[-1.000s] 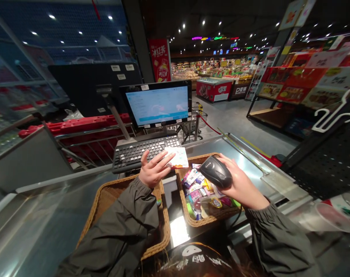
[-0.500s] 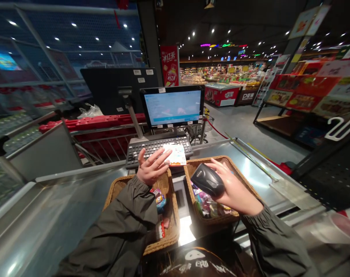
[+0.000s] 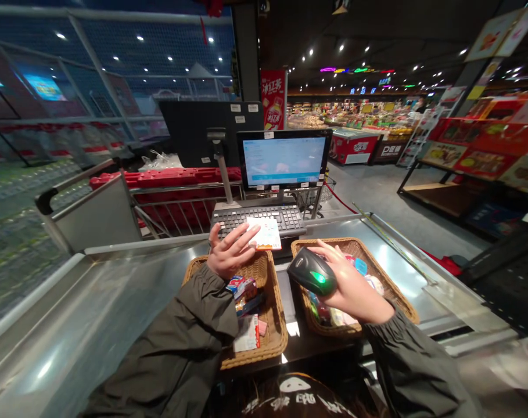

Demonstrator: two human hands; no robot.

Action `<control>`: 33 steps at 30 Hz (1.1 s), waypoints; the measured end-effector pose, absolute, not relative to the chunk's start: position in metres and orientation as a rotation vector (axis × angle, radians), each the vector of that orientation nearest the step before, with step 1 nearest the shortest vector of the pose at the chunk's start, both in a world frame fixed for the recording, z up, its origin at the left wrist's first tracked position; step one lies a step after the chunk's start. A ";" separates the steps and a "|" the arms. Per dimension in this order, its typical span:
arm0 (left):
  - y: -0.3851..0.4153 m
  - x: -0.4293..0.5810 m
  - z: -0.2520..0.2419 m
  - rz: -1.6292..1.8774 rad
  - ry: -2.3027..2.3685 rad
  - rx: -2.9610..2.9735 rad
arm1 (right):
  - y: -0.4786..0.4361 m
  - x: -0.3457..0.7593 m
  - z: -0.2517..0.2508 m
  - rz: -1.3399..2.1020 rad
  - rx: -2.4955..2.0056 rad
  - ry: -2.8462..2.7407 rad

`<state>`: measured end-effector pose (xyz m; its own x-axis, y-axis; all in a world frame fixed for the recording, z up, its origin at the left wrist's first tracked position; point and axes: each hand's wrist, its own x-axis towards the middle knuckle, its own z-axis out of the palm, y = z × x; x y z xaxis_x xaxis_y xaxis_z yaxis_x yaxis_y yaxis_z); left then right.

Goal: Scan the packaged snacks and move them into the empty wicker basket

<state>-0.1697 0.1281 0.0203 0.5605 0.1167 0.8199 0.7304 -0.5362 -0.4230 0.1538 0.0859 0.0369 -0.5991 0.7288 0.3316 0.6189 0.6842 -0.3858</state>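
Note:
My left hand (image 3: 232, 252) holds a flat white packet (image 3: 266, 235) with an orange lower edge, over the front of the keyboard (image 3: 285, 219). Its fingers lie across the packet's back; the thumb's grip is hidden. In my right hand (image 3: 348, 284) is a black barcode scanner (image 3: 305, 270), a green light glowing on its top and its head pointing left. Below my left forearm sits a wicker basket (image 3: 282, 325) with wrapped snacks and a white-and-red packet (image 3: 247, 335). Under my right hand stands a second wicker basket (image 3: 403, 299), filled with several colourful packages.
A lit monitor (image 3: 284, 159) stands behind the keyboard, beside a dark screen (image 3: 203, 133) turned away. The metal counter (image 3: 128, 302) stretches to both sides. Red crates (image 3: 180, 175) and a railing are beyond it. Shelves of boxes (image 3: 485, 139) rise at the right.
A green light now glows on the scanner. The view has turned a little left, so counter, baskets and monitor appear further right. Both hands keep nearly the same place in the picture.

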 end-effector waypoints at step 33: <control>0.098 -0.206 -0.079 -0.608 -1.045 -2.361 | 0.083 0.120 0.027 0.387 -0.988 -2.465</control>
